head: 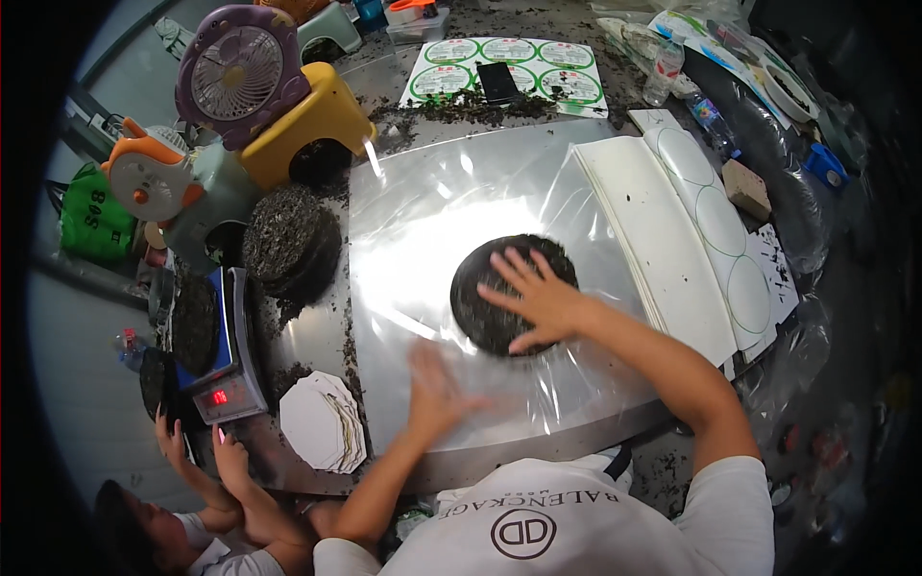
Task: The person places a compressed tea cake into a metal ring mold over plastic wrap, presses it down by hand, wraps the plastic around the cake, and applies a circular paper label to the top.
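A dark round cake of pressed leafy material, which looks like dried seaweed, lies on a clear plastic sheet spread over a raised metal work surface. My right hand rests palm down on the cake's upper side with its fingers spread. Left of it, near the front of the sheet, my left hand is blurred, thumb and fingers apart, with nothing in it. A stack of white paper sheets lies right of the cake. Several pressed cakes are piled to the left.
At lower left, another person's hands are beside a digital scale bearing a dark cake. White octagonal cards lie nearby. A purple fan stands behind a yellow stool. A phone rests on printed label sheets.
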The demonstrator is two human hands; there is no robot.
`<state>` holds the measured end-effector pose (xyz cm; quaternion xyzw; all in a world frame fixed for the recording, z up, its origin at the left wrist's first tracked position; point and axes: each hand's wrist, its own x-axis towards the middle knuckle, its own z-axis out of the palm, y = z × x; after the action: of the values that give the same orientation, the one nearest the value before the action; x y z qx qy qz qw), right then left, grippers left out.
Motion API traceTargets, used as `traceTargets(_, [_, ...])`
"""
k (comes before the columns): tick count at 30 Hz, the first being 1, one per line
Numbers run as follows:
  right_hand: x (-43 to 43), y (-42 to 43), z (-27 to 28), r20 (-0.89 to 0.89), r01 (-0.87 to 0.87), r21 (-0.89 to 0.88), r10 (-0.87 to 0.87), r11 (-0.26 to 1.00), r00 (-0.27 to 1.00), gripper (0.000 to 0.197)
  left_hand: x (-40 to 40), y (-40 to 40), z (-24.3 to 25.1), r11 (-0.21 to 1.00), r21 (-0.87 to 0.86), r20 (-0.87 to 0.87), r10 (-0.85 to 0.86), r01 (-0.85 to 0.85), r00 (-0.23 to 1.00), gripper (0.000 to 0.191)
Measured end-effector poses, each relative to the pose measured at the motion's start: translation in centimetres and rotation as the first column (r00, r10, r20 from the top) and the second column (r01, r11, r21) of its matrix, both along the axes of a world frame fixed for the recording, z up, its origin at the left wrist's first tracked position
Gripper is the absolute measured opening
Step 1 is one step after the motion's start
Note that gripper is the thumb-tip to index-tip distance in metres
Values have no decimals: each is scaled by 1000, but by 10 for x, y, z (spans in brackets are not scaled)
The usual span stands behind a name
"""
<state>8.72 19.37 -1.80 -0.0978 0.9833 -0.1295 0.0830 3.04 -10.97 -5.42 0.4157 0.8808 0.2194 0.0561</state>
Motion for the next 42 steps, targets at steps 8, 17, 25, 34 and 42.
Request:
traceTargets(8, [25,7,70,524,324,-481,-30,815,851,48,-15,114,57,930,292,99,-262,224,960,51])
traceTargets(17, [104,-84,59,-282,655,-251,-701,713,655,73,-33,121,68,875,-27,24,-483,483,875,67])
traceTargets(25, [96,-24,23,99,361,-777,-467,516,879,65,-3,132,63,984,11,100,-180,180,979,48])
traceTargets(34, [41,45,59,-145,-212,-949,-273,-235,951,158,-57,129,59,894,2,217,-439,449,872,31])
traceTargets(42, [27,0,-11,36,267,-878,-501,397,865,101,-67,147,63,765,198,284,-643,613,711,58])
